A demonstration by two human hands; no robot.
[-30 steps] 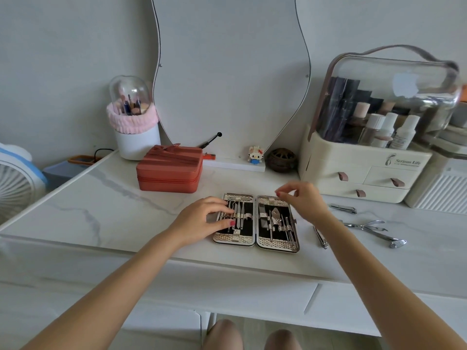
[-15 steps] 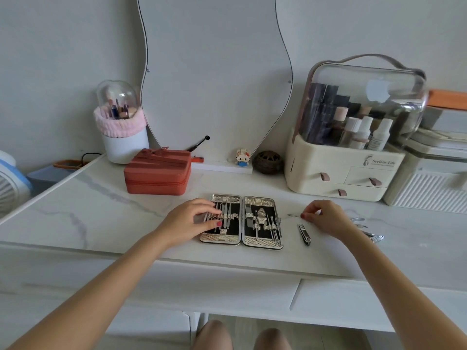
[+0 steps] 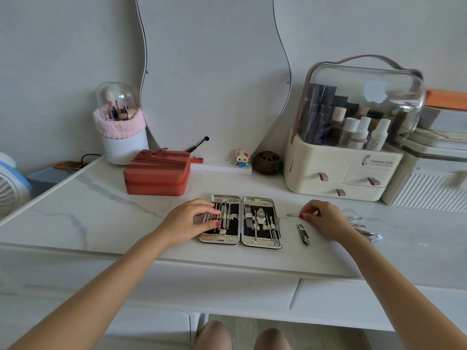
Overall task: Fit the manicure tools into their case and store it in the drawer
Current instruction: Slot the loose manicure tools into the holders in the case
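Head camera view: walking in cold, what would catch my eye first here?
Probably the open manicure case at the middle of the white table, its metal tools strapped in rows. The left hand rests on its left half, while the right hand pinches a thin metal tool just right of it. Behind stands a wavy mirror.

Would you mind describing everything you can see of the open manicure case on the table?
The manicure case lies opened flat near the front edge of the white marble-look table. Two hinged halves sit side by side, each with a shiny silver textured rim and black lining. Slim metal tools are held under silvery bands across both halves. The left hand rests its fingers on the left half; the right half is untouched. A small nail clipper lies apart, just right of it.
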